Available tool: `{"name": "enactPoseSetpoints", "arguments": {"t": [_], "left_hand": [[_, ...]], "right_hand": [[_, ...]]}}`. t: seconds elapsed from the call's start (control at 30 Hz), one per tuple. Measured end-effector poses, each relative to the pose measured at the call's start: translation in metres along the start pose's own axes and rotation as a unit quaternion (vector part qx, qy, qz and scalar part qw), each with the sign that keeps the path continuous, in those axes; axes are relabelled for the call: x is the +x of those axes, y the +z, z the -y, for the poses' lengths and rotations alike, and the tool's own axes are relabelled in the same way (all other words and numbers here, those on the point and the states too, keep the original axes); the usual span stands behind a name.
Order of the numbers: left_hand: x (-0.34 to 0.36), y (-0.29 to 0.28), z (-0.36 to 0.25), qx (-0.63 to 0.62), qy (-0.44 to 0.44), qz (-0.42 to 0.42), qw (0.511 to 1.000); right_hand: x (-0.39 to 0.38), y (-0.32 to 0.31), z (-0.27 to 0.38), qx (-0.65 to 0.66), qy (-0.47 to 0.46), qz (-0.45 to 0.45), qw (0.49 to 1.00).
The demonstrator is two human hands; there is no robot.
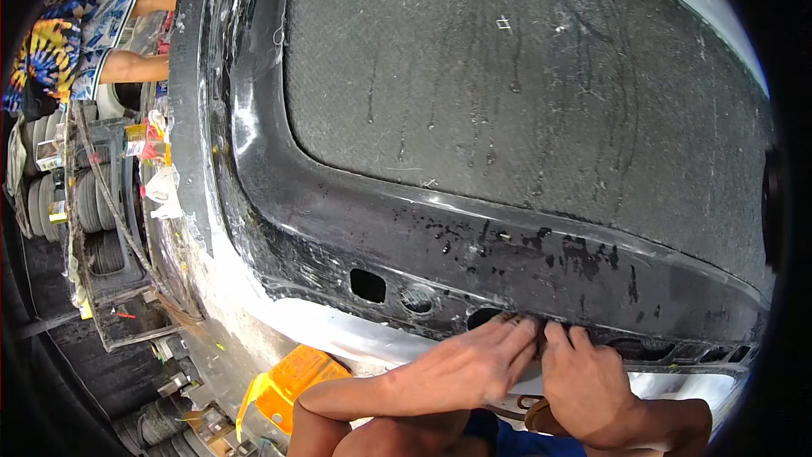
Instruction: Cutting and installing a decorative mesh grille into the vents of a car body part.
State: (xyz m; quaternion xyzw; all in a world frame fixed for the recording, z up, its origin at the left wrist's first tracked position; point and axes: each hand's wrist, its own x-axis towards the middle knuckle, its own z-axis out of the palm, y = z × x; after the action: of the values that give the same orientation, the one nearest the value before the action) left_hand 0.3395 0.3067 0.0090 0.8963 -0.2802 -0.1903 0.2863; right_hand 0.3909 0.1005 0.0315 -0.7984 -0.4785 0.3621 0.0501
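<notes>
A large black car body panel (pixel 338 203) with a grey textured middle (pixel 507 101) and dark drip marks fills most of the view. At its near edge runs a row of cut-out holes, among them a rounded square hole (pixel 368 285). My left hand (pixel 478 360) presses its closely bunched fingers on this edge, right beside a dark oval hole (pixel 486 318). Close by, almost touching it, my right hand (pixel 585 381) has its fingers bent onto the same rim. Whatever lies under the fingertips of both hands is hidden.
A person in a colourful tie-dye shirt (pixel 52 55) is at the far left, beyond the panel. Several tyres (pixel 93 199) stand by a metal frame (pixel 106 237). Below the panel's left part is an orange plastic piece (pixel 292 377). A white bag (pixel 163 190) hangs nearby.
</notes>
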Motion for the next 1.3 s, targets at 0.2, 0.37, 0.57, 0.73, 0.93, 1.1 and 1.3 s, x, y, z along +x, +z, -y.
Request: {"name": "enactPoseSetpoints", "arguments": {"t": [0.2,0.37,0.57,0.73,0.93,1.1,1.3], "left_hand": [[-0.090,-0.043,0.030,-0.046,-0.167,-0.339,0.925],[-0.125,-0.031,0.032,-0.051,-0.290,-0.339,0.893],[-0.093,-0.055,0.042,-0.026,-0.327,-0.093,0.940],[-0.090,-0.057,0.049,0.012,-0.297,-0.048,0.954],[-0.079,-0.066,0.059,-0.053,-0.289,0.018,0.956],[-0.081,-0.072,0.059,-0.045,-0.286,0.041,0.956],[-0.070,-0.078,0.057,-0.037,-0.311,0.075,0.947]], "right_hand": [[0.005,-0.011,0.012,0.017,0.085,0.058,0.994],[0.008,-0.005,0.017,-0.028,0.056,-0.016,0.998],[0.012,0.003,0.012,-0.050,0.021,0.004,0.999],[0.013,-0.009,0.018,-0.030,0.042,0.031,0.998],[0.012,-0.012,0.019,-0.043,0.059,0.037,0.997],[0.017,-0.019,0.015,-0.049,0.026,0.055,0.997],[0.018,-0.016,0.015,-0.036,0.037,0.059,0.997]]}}
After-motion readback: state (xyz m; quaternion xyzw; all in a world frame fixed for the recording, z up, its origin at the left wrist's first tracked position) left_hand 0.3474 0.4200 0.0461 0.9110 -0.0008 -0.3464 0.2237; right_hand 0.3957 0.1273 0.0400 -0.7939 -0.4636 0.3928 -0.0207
